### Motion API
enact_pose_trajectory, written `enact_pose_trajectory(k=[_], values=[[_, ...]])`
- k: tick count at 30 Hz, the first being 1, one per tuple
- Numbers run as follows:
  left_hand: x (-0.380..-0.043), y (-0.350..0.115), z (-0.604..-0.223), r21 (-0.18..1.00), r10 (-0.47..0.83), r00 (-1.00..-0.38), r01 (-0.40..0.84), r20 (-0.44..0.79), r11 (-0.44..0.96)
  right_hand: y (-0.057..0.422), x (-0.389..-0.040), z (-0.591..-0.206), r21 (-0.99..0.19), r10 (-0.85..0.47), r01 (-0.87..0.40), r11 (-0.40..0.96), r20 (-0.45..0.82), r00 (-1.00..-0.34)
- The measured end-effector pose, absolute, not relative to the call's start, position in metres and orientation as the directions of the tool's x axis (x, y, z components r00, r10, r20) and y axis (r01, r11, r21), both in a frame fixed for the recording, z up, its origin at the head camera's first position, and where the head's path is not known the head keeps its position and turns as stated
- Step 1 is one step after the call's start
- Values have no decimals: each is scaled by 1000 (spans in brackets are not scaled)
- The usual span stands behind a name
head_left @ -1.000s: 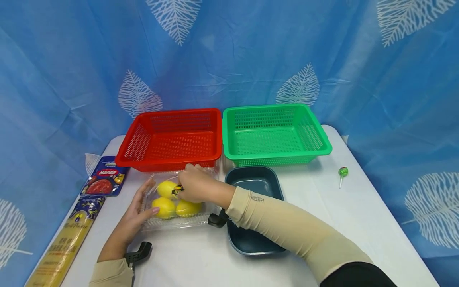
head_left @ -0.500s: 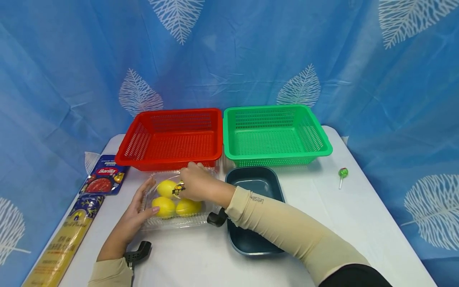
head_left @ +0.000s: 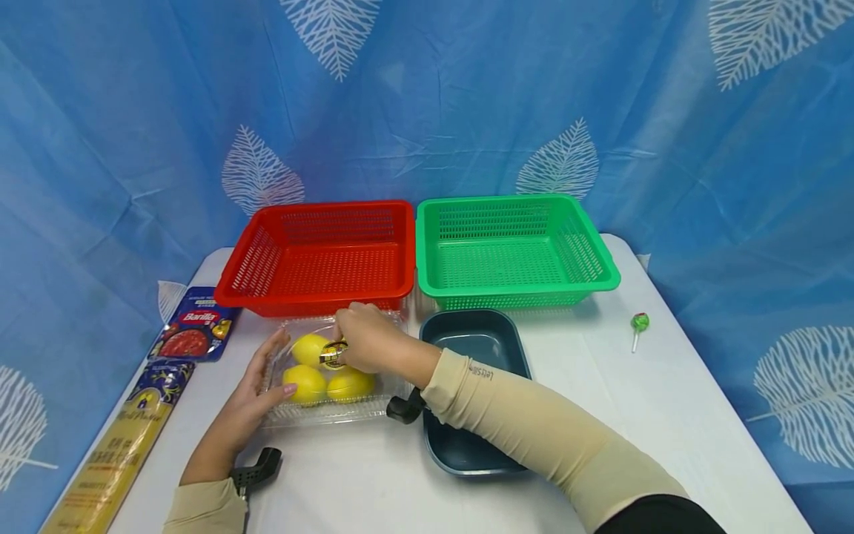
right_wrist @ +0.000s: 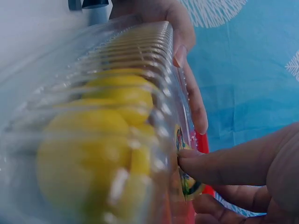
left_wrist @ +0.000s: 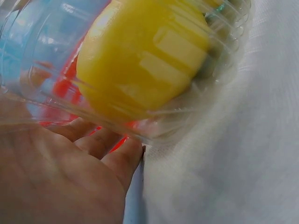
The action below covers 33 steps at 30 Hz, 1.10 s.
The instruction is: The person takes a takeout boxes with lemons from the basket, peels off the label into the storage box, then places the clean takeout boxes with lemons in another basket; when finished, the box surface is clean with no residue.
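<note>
A clear plastic box [head_left: 333, 417] with several yellow lemons [head_left: 305, 383] inside sits on the white table. My left hand [head_left: 250, 397] holds its left end, thumb on the lid and fingers along the side. Over the lid, my right hand [head_left: 371, 341] pinches a black and yellow sticker label [head_left: 331, 354]. The right wrist view shows the thumb on that label [right_wrist: 189, 184], with part of it standing off the plastic; other fingers are curled behind it. Seen close in the left wrist view, one lemon [left_wrist: 140, 60] lies behind the ribbed plastic. The right hand hides part of the lid.
Behind the box stand a red basket [head_left: 313, 305] and a green basket [head_left: 520, 291]. A dark blue tray [head_left: 477, 345] lies under my right forearm. At left are a Barilla sauce pouch [head_left: 196, 326] and a spaghetti packet [head_left: 113, 452]; a lollipop [head_left: 640, 322] lies at right.
The right hand has shifted slightly, and more of the sticker label shows, at a changed angle. The left hand and the box stay in place.
</note>
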<state>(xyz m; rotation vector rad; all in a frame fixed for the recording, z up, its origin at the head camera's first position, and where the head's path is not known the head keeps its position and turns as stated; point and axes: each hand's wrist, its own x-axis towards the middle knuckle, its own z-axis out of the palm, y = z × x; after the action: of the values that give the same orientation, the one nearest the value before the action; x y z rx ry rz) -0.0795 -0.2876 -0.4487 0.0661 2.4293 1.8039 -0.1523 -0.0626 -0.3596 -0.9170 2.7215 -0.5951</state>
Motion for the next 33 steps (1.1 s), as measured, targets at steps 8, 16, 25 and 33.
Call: enact_pose_trajectory(k=[8, 16, 25, 33], values=[[-80, -287, -449, 960, 113, -992, -23, -57, 279, -59, -145, -357, -546, -657, -552, 630, 3, -753], [-79, -287, -448, 962, 106, -992, -35, -66, 271, -28, -142, -333, -747, -729, -484, 455, 0, -685], [-79, -287, -447, 961, 107, -992, -30, -62, 276, 42, -158, -334, -893, -655, -293, 343, -3, -755], [-79, -285, -446, 960, 100, -992, -43, -74, 277, 99, -163, -356, -931, -574, -202, 305, -10, -819]])
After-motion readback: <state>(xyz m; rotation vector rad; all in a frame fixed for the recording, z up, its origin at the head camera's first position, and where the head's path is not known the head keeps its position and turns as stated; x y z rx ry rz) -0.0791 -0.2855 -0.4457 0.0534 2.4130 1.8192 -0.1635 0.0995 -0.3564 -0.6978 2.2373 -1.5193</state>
